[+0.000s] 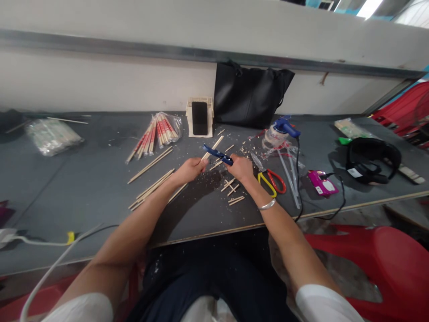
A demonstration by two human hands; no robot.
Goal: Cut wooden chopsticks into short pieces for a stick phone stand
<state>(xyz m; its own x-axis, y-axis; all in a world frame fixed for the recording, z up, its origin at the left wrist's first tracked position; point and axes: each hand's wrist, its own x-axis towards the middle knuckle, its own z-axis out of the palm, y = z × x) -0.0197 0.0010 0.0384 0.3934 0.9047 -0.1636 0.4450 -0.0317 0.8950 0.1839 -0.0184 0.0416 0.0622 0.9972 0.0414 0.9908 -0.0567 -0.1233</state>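
So everything's laid out around the phone standing upright in its cream holder at the back of the grey table. Both hands meet just in front of the phone: the left hand has its fingers curled tight around a wooden stick, which slants up toward the phone, and the right hand is clenched on the handles of a blue cutter whose tip sits right at that stick. Can't tell if the blades are actually biting into it. There's a silver bracelet on the right wrist. Left of the phone lies a wrapped bundle of chopsticks, and further forward on that side the loose sticks are fanned out. Short cut pieces and crumbs of wood lie in front of the phone, just beside the right hand. Right of the phone there's a black bag against the wall, and nearer the table edge, scissors with one yellow and one red handle, blades shut. Further right again sits a pink gadget with a cable plugged in.
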